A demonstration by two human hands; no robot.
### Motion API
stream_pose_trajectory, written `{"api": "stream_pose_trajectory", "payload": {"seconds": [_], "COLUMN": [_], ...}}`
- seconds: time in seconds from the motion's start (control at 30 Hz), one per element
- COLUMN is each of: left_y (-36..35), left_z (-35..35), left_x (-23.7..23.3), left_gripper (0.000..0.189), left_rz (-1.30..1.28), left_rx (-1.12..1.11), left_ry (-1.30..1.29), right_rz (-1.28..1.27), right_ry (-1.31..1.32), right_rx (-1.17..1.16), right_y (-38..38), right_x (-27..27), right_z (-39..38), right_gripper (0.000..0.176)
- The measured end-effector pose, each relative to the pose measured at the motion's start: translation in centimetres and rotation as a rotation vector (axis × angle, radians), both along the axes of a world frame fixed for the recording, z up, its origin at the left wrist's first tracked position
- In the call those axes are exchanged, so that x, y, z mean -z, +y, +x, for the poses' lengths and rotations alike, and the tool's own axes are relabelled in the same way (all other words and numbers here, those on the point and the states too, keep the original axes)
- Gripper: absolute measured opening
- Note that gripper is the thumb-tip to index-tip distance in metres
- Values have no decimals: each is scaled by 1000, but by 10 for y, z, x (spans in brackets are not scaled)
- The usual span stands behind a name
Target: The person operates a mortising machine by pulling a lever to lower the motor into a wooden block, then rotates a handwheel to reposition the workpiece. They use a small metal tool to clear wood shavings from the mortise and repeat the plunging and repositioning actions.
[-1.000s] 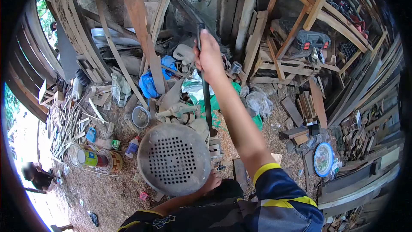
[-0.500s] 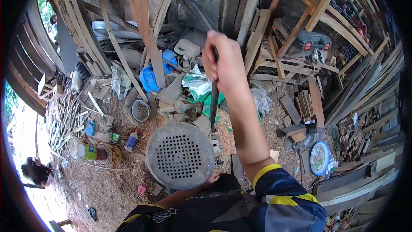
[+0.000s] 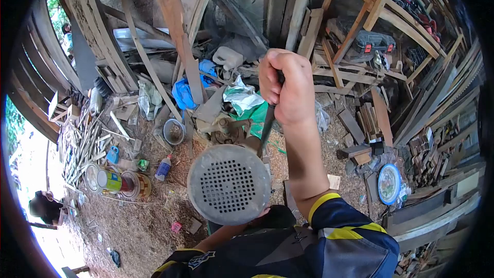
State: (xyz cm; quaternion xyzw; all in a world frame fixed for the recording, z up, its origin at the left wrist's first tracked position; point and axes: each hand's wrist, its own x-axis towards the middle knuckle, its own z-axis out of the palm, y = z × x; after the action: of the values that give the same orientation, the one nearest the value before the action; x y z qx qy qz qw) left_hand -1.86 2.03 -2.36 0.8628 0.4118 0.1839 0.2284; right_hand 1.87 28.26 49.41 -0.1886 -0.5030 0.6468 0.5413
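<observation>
One dark bar point(image 3: 268, 123) stood steeply behind the round perforated cover point(image 3: 229, 184), the right hand point(image 3: 288, 90) with fingers closed tight around its top. The left hand point(image 3: 261, 212) hid beneath the cover, grip unclear. Levering seemed midway; pushing further would need the tip seated.

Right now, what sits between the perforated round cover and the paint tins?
Head view: a small red-capped bottle on sawdust, between the perforated cover and the tins.

Dark, slender rod point(image 3: 267, 123), gripped near its top in the right hand point(image 3: 288, 90), slants down to the upper right rim of a round, grey, dusty, perforated cover point(image 3: 229, 184) that faces the camera.
</observation>
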Motion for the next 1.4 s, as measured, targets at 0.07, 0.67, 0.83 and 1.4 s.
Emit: {"api": "stream_pose_trajectory", "payload": {"seconds": [0.07,0.67,0.83,1.4], "left_y": [0,12,11,-21], "left_z": [-1,2,3,19], "left_x": [10,-7,-9,-15], "left_gripper": [21,25,15,30], "left_rz": [68,-140,-115,516], "left_rx": [-47,-22,-63,-547], "left_ry": [7,174,201,-31], "right_rz": [-31,164,304,567], "right_ry": [-35,-105,-39,143], "right_rx": [-90,2,58,-360], "right_y": [5,-56,-83,-118], "right_x": [0,20,47,82], "right_z": [3,35,42,73], "right_gripper": [41,48,53,49]}}
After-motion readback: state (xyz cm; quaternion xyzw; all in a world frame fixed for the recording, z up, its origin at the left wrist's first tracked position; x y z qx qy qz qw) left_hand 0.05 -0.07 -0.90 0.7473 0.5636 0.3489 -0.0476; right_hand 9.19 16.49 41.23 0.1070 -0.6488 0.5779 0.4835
